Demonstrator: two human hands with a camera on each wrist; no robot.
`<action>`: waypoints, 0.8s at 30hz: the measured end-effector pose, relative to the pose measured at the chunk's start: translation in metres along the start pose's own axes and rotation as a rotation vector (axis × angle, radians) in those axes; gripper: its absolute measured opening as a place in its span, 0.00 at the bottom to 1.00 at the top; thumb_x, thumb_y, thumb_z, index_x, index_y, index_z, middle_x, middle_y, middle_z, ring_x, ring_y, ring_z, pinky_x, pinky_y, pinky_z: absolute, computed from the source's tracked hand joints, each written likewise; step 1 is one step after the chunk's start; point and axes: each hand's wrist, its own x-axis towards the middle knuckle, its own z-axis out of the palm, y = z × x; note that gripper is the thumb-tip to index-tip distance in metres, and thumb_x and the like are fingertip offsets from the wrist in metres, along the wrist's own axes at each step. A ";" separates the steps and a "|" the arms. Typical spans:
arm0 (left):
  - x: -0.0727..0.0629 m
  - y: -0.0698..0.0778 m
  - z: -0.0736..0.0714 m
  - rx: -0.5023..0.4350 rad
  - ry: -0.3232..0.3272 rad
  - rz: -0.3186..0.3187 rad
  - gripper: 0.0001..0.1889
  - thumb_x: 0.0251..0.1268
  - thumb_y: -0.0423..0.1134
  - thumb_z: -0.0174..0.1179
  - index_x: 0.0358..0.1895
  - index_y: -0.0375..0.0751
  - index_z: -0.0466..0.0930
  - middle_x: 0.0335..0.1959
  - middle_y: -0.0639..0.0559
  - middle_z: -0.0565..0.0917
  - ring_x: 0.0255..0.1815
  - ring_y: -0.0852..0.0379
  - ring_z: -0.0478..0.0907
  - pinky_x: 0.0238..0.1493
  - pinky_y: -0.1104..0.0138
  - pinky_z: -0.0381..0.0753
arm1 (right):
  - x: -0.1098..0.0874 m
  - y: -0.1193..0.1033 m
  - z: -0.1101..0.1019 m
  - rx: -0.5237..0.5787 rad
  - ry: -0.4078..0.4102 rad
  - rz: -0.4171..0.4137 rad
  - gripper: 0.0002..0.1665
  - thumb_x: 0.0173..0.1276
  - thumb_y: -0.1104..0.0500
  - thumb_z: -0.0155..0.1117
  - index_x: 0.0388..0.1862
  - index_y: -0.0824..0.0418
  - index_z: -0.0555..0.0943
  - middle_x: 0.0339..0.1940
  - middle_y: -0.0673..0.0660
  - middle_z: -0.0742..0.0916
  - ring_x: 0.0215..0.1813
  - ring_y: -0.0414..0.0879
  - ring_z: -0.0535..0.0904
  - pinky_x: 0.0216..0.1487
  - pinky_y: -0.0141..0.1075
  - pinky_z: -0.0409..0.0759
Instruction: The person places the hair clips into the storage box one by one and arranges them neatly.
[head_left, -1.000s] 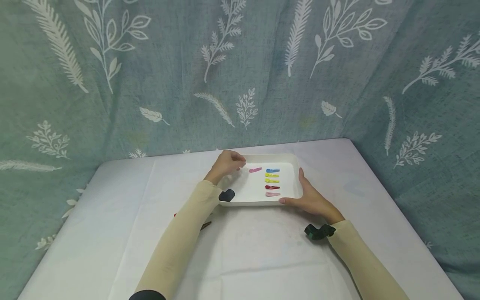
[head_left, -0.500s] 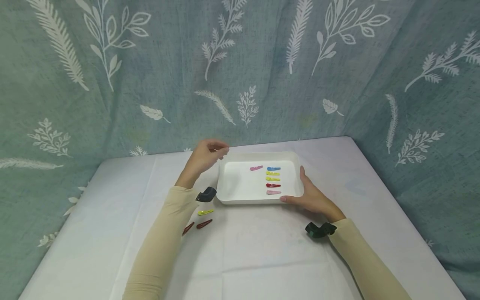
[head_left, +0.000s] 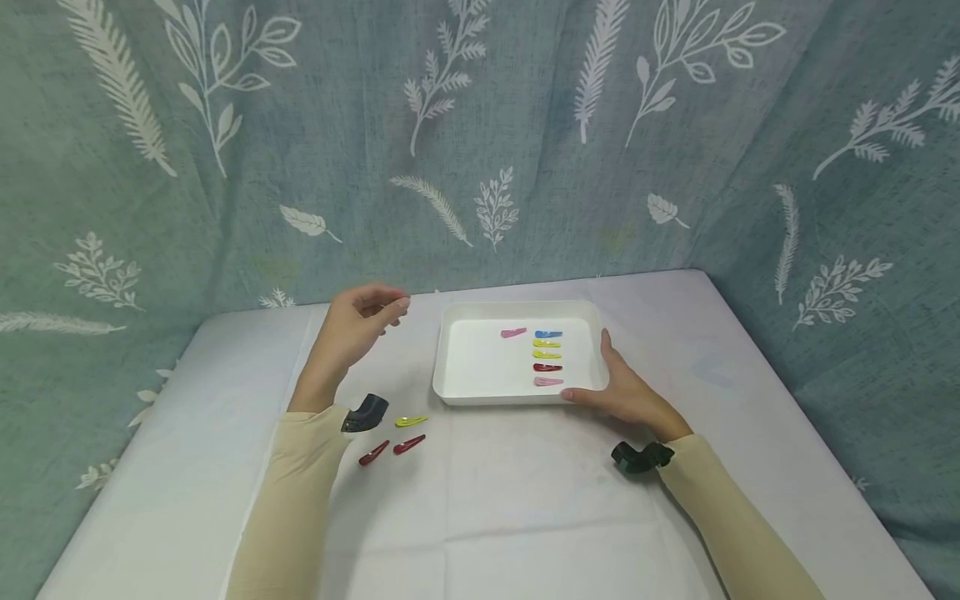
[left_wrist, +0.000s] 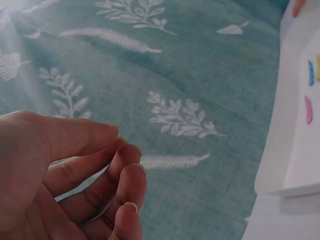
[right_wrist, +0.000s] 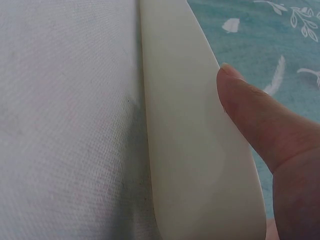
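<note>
head: six clips (head_left: 547,355) lie in one tray (head_left: 472,367), three clips on the table (head_left: 540,500); left hand (head_left: 348,333) loosely curled, right hand (head_left: 630,396) spread at the tray's corner. left wrist: three clips show, the yellow one cut off. right wrist: one thumb (right_wrist: 250,107) touches the tray, the other digits mostly hidden

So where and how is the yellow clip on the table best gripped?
Probably pinch the yellow clip across its middle, coming from above with the left hand: it lies flat and slim, red clips close on its near side.

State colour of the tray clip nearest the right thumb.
Pink; that clip shows best in the head view.
</note>
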 end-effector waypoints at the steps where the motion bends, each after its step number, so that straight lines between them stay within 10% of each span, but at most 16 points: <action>1: -0.004 -0.002 -0.003 0.008 0.013 -0.003 0.20 0.76 0.53 0.61 0.59 0.44 0.84 0.53 0.43 0.87 0.46 0.59 0.83 0.48 0.61 0.81 | 0.000 0.000 0.000 0.001 0.001 -0.002 0.84 0.58 0.32 0.76 0.84 0.53 0.21 0.88 0.64 0.42 0.88 0.63 0.40 0.83 0.65 0.45; 24: -0.054 -0.058 -0.027 0.106 0.038 -0.143 0.23 0.77 0.56 0.58 0.60 0.41 0.83 0.53 0.41 0.88 0.44 0.59 0.83 0.45 0.69 0.80 | 0.000 -0.001 0.001 0.000 0.004 0.010 0.84 0.57 0.33 0.78 0.84 0.53 0.21 0.88 0.64 0.42 0.88 0.63 0.40 0.83 0.64 0.45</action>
